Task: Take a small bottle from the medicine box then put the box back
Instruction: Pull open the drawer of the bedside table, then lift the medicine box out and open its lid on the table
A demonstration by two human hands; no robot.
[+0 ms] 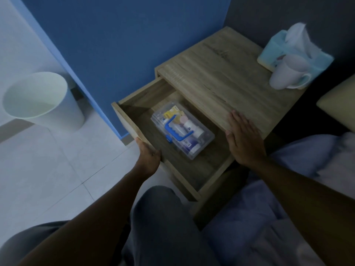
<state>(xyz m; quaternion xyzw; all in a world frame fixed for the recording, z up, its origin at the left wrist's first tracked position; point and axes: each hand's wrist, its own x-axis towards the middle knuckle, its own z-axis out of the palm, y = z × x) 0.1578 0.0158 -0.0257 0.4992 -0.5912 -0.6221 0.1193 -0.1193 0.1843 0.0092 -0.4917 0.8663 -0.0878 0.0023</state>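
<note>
A clear plastic medicine box [203, 140] with a blue handle and blue latch lies closed inside the open drawer [126, 120] of a wooden nightstand [226, 83]. Several small bottles and packets show through its lid. My left hand [148, 157] grips the drawer's front panel at its near end. My right hand [244, 139] rests flat, fingers together, on the nightstand's front edge, to the right of the box. Neither hand touches the box.
On the nightstand's far right stand a blue tissue box [276, 52] and a white mug [288, 73]. A white waste bin [40, 98] sits on the tiled floor at left. A blue wall is behind; bedding [288, 189] lies at right.
</note>
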